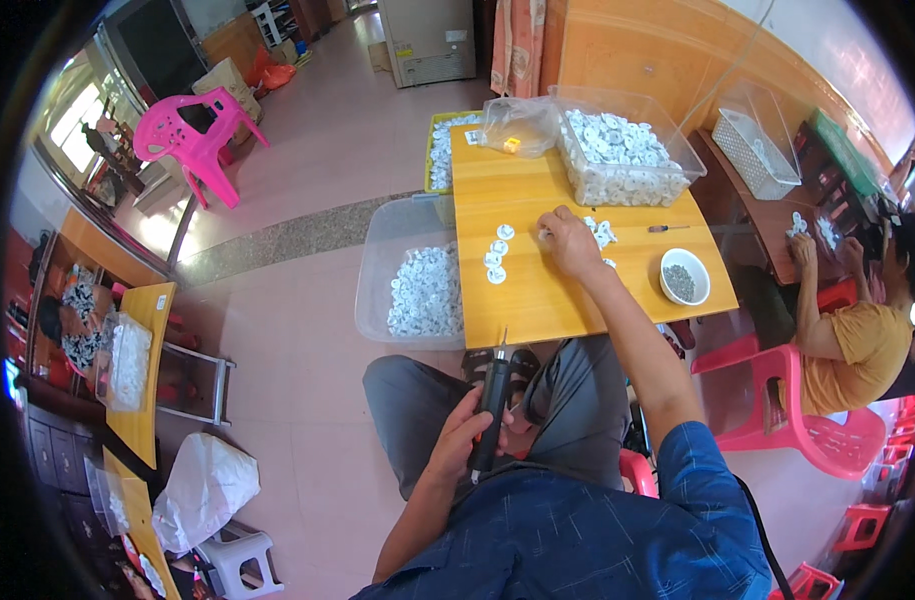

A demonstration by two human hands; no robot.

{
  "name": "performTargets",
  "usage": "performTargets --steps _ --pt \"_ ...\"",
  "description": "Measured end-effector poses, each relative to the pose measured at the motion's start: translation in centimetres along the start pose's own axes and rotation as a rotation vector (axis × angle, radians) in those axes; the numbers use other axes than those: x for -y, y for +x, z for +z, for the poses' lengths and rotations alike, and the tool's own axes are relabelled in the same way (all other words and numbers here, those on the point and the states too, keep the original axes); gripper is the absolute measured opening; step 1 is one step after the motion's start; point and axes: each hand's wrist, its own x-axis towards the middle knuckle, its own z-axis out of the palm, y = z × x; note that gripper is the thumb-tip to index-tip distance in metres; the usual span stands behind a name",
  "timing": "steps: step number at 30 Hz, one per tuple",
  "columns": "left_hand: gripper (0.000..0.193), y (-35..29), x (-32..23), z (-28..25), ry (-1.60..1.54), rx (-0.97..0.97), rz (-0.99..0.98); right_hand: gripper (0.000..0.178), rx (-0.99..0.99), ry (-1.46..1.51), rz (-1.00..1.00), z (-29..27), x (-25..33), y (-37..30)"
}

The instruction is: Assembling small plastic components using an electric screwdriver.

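My left hand (457, 437) is wrapped round a black electric screwdriver (494, 390), held over my lap with its thin bit pointing up toward the table edge. On the yellow wooden table (537, 310), my right hand (574, 243) has its fingers pinched at a small white plastic part (545, 235), mostly covered by the fingertips. Left of it, several round white plastic pieces (498, 247) lie in a short row. A loose cluster of white parts (601, 233) sits just right of that hand. Farther right are a small screwdriver (665, 229) and a white bowl (668, 285) of tiny metal pieces.
A clear box (682, 170) heaped with white parts and a plastic bag (517, 122) stand at the table's back. Beside the table's left edge are a clear tub (377, 270) and a yellow basket (429, 180), both holding white parts. A co-worker (847, 340) sits at right.
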Motion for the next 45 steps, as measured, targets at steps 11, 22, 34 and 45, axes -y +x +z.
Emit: performTargets --steps 11,22,34,45 --pt "0.059 -0.2 -0.1 0.4 -0.026 0.001 -0.004 0.020 0.080 1.197 0.538 0.0 3.2 -5.1" --pt "0.060 -0.3 0.1 0.4 0.001 0.015 -0.013 0.029 0.094 1.516 0.666 2.6 4.7 -9.9" --pt "0.059 -0.4 0.1 0.4 -0.014 0.015 -0.021 0.021 0.188 1.411 0.709 2.8 6.2 -10.7" --pt "0.057 -0.3 0.3 0.0 -0.026 -0.003 -0.016 0.018 0.091 1.376 0.647 4.4 8.7 -11.4"
